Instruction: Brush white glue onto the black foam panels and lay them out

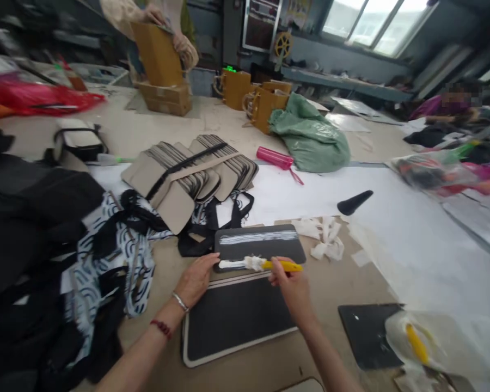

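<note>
My right hand (292,288) is closed round the yellow handle of a brush (286,266). White, glue-like stuff coats the bristles, which touch the lower edge of a dark grey rounded panel (261,249). A white streak trails left from them, and a broader one runs along the panel's upper edge. My left hand (196,277) rests with outstretched fingers against that panel's left end. Just below lies a larger dark panel (240,316) with a pale border, partly hidden by my right hand.
At lower right, a cloudy plastic tub (400,332) holds another yellow-handled thing. Black and patterned fabric (36,234) is heaped at left. Stacked beige panels (188,169), a pink bottle (274,158) and a green bag (310,133) lie farther back. A person handles a brown bag (157,54) across the table.
</note>
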Motion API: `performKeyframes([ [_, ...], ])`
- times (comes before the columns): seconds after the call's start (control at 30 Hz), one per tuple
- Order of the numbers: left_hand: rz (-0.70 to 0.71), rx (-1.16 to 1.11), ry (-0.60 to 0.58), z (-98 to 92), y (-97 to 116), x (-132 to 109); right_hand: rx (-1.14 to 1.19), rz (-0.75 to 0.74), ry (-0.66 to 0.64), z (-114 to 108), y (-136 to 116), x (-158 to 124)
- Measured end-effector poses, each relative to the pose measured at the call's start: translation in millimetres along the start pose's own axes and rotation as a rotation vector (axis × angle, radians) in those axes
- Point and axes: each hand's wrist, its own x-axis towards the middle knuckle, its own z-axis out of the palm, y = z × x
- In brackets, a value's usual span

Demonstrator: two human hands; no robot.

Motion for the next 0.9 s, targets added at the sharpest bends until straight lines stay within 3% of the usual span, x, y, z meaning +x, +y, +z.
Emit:
performKeyframes([
  [0.2,0.018,0.032,0.054,-1.5,3,4,-0.253,-0.019,0.241,-91,21,37],
  [0.3,0.006,0.014,0.051,-2.0,4,4,-0.348,-0.018,0.303,-114,18,39],
  [0.4,0.006,-0.001,0.034,-2.7,4,3,-0.374,-0.048,0.321,-112,11,36],
  [0.57,0.011,0.017,0.018,-3.0,2,2,-0.077,-0.058,0.217,-96,17,43],
  [0.77,0.007,0.047,0.013,-4.2,3,4,-0.093,-0.022,0.31,-117,20,56],
  [0.9,0.016,0.08,0.006,-4.8,6,4,-0.078,-0.095,0.275,-112,3,64],
])
